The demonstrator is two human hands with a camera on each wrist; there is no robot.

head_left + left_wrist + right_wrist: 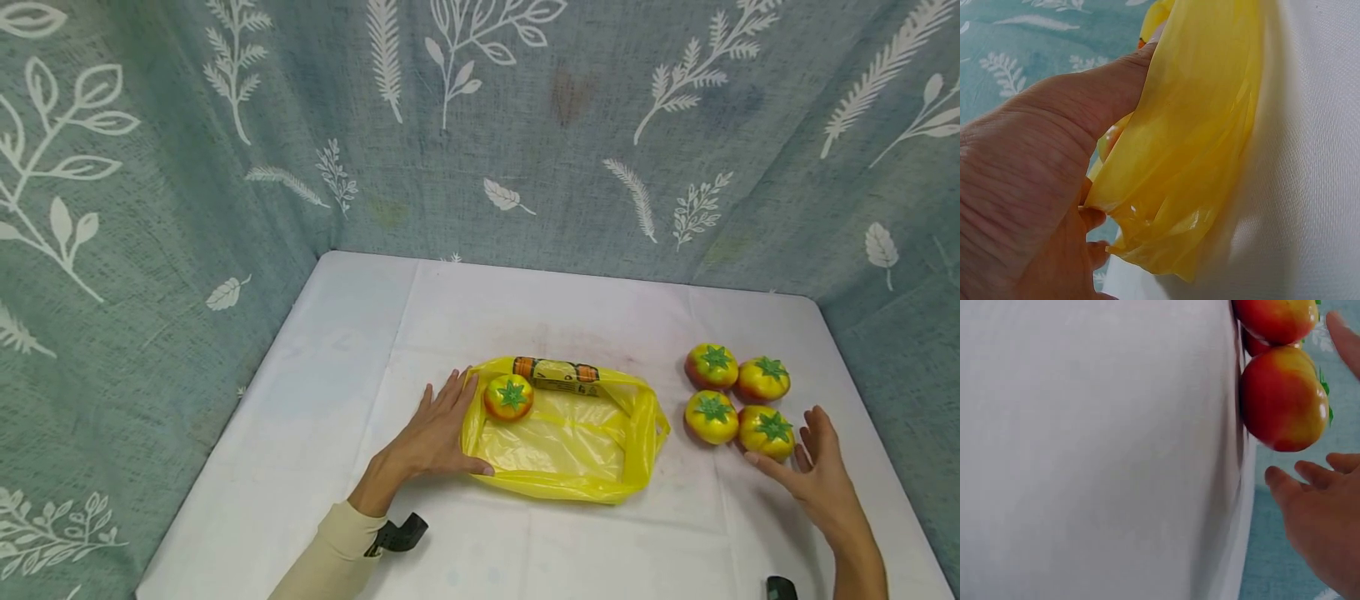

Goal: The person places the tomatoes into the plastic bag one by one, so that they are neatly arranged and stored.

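A yellow plastic bag lies on the table with its mouth spread wide. One glossy red-and-yellow tomato with a green star-shaped top sits inside, at the bag's left end. My left hand rests on that end with spread fingers, and in the left wrist view its thumb reaches behind the bag's front wall. To the right of the bag, several similar tomatoes stand grouped together. My right hand has thumb and fingers spread about the nearest right tomato; in the right wrist view a gap shows between fingers and fruit.
A white cloth covers the table. Green curtains with a white leaf pattern hang behind the table and along its left and right sides. Printed orange and black markings show on the bag's far rim.
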